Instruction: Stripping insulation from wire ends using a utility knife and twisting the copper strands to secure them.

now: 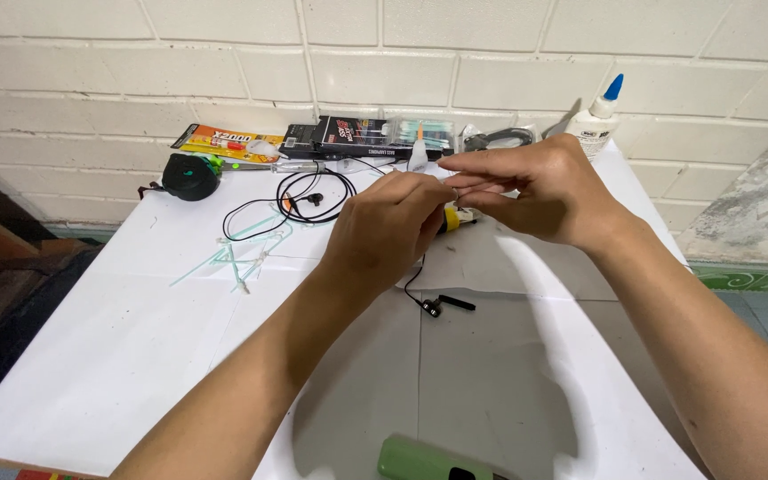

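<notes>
Two bare forearms reach forward from the bottom edge and converge at centre. The left hand (384, 233) shows its back, knuckles up, fingers curled inward with the tips pinched together. The right hand (535, 188) sits just beside and slightly above it, wrist bent, thumb and forefinger extended left so the fingertips of both hands meet.

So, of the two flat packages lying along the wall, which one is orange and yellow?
The left package, beside the dark round tape measure. It is orange and yellow, while the longer package to its right is black with a clear window.
</notes>
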